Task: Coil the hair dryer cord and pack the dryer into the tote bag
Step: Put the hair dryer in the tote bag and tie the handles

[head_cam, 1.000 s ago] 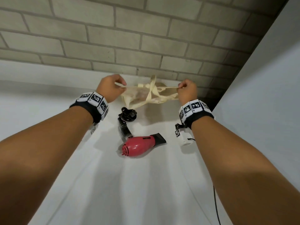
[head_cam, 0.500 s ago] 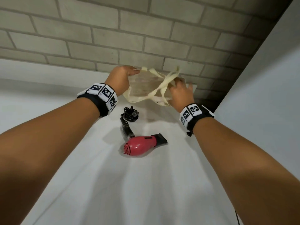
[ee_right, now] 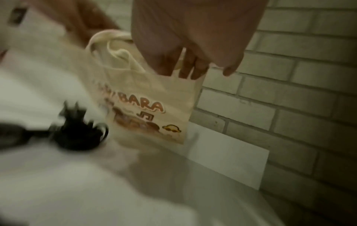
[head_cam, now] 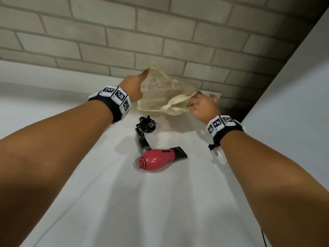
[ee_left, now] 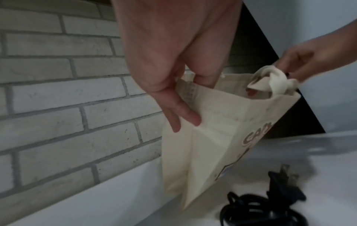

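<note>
The cream tote bag [head_cam: 165,93] hangs above the back of the white table, its printed side showing in the right wrist view [ee_right: 150,107]. My left hand [head_cam: 140,82] pinches the bag's left rim [ee_left: 185,91], some fingers inside and some outside. My right hand [head_cam: 197,104] grips the right rim by the bunched handles [ee_right: 115,49]. The red hair dryer [head_cam: 156,158] lies on the table below the bag, nozzle to the right. Its black cord [head_cam: 146,124] lies coiled just behind the handle, plug on top [ee_left: 284,183].
A grey brick wall [head_cam: 160,41] runs right behind the bag. A white panel [head_cam: 293,104] closes the right side, with a dark gap [head_cam: 236,111] in the corner. A white card [ee_right: 228,159] leans at the wall's foot. A thin black cable [head_cam: 263,237] hangs bottom right.
The bag was stretched flat between both hands; now it hangs with its mouth up. My left hand has risen and shifted its grip to the rim, and my right hand has dropped lower right.
</note>
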`<action>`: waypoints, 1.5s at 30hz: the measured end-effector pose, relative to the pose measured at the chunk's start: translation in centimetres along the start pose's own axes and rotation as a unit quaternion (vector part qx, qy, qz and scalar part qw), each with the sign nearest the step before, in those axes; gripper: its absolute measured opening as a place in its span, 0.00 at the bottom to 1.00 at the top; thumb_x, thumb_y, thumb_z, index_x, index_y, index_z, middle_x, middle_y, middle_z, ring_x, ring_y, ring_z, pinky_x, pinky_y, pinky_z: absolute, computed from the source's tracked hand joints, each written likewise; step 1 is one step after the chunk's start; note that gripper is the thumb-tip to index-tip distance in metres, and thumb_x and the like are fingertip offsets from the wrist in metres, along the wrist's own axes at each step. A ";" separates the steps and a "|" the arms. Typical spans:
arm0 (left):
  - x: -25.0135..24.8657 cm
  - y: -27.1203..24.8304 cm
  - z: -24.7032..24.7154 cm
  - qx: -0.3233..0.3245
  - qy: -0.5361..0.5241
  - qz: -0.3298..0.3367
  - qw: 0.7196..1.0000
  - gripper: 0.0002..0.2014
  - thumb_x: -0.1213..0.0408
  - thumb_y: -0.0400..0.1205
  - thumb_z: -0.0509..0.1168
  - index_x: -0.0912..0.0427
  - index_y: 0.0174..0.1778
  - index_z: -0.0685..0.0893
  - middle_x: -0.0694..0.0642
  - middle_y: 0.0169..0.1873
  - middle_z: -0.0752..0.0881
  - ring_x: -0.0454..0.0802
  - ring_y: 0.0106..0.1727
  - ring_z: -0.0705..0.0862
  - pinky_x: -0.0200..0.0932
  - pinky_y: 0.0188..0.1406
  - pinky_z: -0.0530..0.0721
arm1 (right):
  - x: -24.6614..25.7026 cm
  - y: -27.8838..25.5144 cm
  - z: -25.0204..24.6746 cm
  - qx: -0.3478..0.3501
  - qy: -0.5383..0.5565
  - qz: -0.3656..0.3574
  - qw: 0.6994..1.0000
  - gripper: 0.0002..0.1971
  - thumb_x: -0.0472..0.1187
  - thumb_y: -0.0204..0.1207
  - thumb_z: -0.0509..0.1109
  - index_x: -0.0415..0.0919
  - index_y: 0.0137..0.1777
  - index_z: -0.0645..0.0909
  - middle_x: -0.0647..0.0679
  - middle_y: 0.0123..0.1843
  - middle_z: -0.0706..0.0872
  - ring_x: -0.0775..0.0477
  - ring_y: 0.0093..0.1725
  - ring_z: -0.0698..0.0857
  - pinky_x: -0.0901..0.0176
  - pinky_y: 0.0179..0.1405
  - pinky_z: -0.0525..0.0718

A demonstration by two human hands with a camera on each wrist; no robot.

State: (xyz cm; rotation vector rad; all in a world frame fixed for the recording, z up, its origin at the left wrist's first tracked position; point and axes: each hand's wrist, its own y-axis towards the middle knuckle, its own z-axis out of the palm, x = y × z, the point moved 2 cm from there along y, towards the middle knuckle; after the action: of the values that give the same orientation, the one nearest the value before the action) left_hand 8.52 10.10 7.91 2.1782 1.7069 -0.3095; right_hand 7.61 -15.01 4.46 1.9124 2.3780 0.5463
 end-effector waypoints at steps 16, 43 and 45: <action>-0.3 2.2 0.8 -0.014 -0.012 -0.008 1.000 0.39 0.73 0.76 0.61 0.58 0.82 0.49 0.70 0.58 0.82 0.66 0.57 0.81 0.51 0.52 0.80 | 11.6 -1.3 6.2 0.228 -0.223 -0.430 0.845 0.32 0.45 0.72 0.68 0.56 0.77 0.64 0.44 0.78 0.67 0.40 0.72 0.70 0.41 0.68 0.72; -0.4 0.5 2.9 0.020 -0.019 0.015 1.000 0.41 0.76 0.76 0.59 0.49 0.82 0.50 0.58 0.33 0.76 0.57 0.40 0.77 0.47 0.38 0.76 | 7.4 -2.2 5.3 0.430 0.074 -0.085 0.896 0.21 0.59 0.66 0.75 0.40 0.44 0.86 0.51 0.27 0.77 0.51 0.27 0.75 0.63 0.30 0.72; 0.0 0.2 2.8 0.023 -0.003 0.026 0.999 0.41 0.76 0.75 0.60 0.47 0.82 0.52 0.64 0.39 0.80 0.57 0.39 0.77 0.47 0.39 0.77 | 5.9 -2.7 3.9 0.419 0.101 -0.058 0.900 0.22 0.61 0.67 0.73 0.40 0.41 0.85 0.49 0.29 0.76 0.51 0.28 0.74 0.62 0.32 0.71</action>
State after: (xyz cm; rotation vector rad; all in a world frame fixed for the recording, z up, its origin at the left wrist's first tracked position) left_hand 8.88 8.90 5.34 2.2471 1.6520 -0.3448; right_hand 4.63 -8.92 1.06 1.9868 3.1747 -0.4009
